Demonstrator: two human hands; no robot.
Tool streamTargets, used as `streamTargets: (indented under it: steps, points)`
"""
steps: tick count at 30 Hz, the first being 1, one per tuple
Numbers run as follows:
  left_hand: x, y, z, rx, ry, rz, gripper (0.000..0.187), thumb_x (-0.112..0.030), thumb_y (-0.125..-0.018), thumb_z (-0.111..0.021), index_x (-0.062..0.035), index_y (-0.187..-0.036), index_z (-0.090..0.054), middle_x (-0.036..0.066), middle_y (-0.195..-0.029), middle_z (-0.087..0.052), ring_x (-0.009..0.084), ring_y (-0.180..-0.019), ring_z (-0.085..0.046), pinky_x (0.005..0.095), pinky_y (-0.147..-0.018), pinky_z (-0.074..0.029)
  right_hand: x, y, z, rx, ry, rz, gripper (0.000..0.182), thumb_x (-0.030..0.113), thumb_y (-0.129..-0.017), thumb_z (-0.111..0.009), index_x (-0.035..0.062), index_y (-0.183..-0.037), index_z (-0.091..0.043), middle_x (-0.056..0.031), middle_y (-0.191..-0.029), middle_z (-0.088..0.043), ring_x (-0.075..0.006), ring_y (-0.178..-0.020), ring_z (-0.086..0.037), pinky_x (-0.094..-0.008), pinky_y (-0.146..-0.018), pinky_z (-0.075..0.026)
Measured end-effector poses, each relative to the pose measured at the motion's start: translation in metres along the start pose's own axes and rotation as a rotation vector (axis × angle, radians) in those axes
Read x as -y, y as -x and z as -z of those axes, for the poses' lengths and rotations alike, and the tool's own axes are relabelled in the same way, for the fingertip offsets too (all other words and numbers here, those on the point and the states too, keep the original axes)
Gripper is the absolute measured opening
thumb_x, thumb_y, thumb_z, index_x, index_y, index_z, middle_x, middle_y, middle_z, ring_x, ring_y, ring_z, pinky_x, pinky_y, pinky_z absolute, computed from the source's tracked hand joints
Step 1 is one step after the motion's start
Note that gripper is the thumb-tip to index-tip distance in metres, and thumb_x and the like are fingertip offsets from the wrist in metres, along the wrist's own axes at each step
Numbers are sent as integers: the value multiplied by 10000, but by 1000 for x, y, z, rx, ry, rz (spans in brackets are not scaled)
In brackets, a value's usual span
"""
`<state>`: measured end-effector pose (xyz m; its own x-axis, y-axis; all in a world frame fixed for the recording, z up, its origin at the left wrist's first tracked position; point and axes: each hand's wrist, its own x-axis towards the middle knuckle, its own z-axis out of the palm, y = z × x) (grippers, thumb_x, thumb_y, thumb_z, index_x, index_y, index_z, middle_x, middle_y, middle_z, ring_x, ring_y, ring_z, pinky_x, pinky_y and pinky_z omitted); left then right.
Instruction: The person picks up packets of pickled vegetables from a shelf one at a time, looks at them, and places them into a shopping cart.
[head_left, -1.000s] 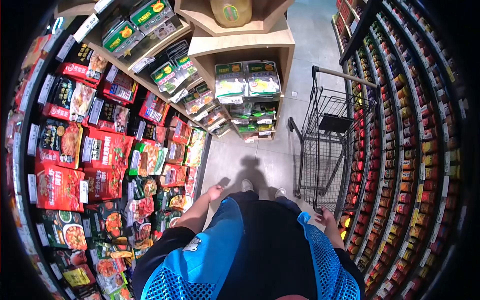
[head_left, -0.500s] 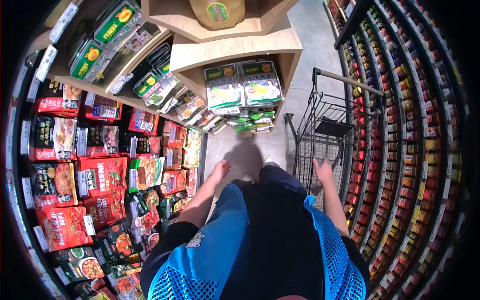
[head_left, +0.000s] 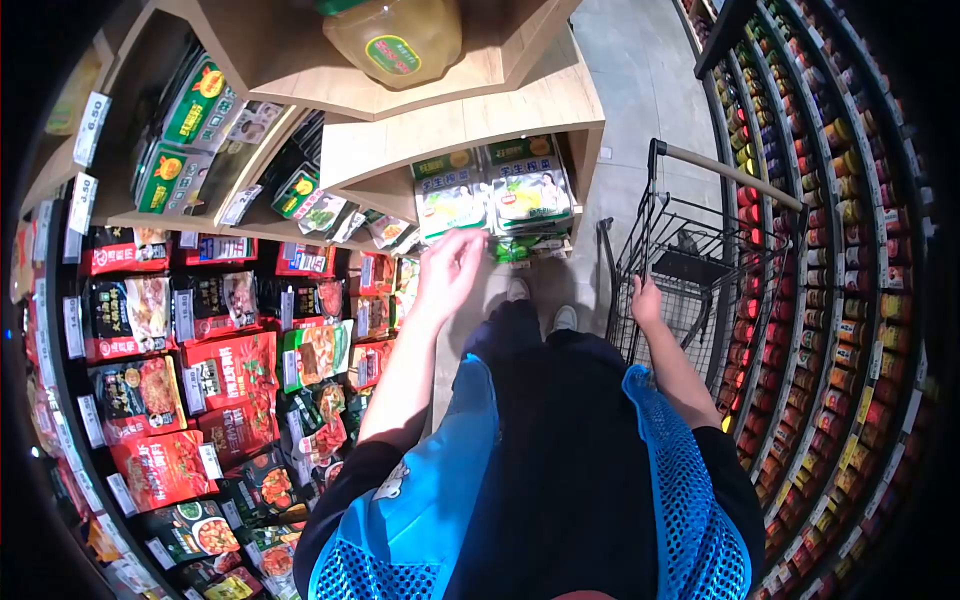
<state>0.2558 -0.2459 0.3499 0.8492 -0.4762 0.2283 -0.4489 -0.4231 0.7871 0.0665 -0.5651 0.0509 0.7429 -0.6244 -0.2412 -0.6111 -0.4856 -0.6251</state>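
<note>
My left hand is raised at the front of a wooden shelf, just below two stacks of white-and-green food packets. Its fingers are loosely bent with nothing visible in them; whether they touch the shelf edge or its price label cannot be made out. My right hand hangs beside a black wire shopping cart, relaxed and holding nothing that I can see. A gap or light contact with the cart frame is hard to judge from above.
A large jar stands on the upper wooden shelf. Red and black seasoning pouches fill the rack at left. Long rows of small jars line the right side. Grey floor runs between the shelves.
My left hand has risen forward and right, from beside my body to the shelf front. My feet now show below the shelf, and the view has shifted. The right hand stays beside the cart.
</note>
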Motion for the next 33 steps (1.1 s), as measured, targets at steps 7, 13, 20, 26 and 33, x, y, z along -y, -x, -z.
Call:
streamTargets:
  steps: [7,13,20,26,33]
  points:
    - [18,-39,2,-216,-147,-137,109,-67,-913,-594,2,-956,-665,123,-843,-668,200,-738,-655,302,-671,-515,-23,20,-6,33,-6,109,282,242,-998,-477,-6,-1100,-565,-212,-764,-653,-352,-686,-666,-449,-632,-513]
    - [31,-57,5,-157,-76,63,128,-82,-918,-601,-10,-996,-672,114,-903,-664,158,-775,-648,277,-690,-503,-20,42,-6,-49,-64,81,302,277,-989,-480,49,-1168,-566,-230,-764,-637,-407,-738,-643,-474,-663,-500]
    - [18,-103,6,51,134,333,305,-162,-935,-587,7,-1189,-590,135,-1063,-668,149,-734,-659,266,-664,-508,-3,51,12,125,-158,-8,374,292,-980,-486,38,-1250,-537,-285,-958,-645,-458,-918,-616,-508,-805,-498]
    - [13,-130,-1,310,274,657,525,-382,-978,-527,-4,-1334,-451,214,-1169,-617,151,-635,-629,247,-570,-498,-3,46,11,50,-154,38,330,255,-961,-520,55,-1221,-556,-278,-926,-642,-455,-888,-616,-511,-769,-497]
    - [34,-150,-7,390,460,794,504,-436,-983,-493,-22,-1268,-471,244,-1110,-646,125,-571,-596,234,-533,-509,6,45,17,82,-113,-23,425,267,-945,-535,-5,-1271,-529,-297,-962,-640,-446,-917,-625,-488,-815,-504]
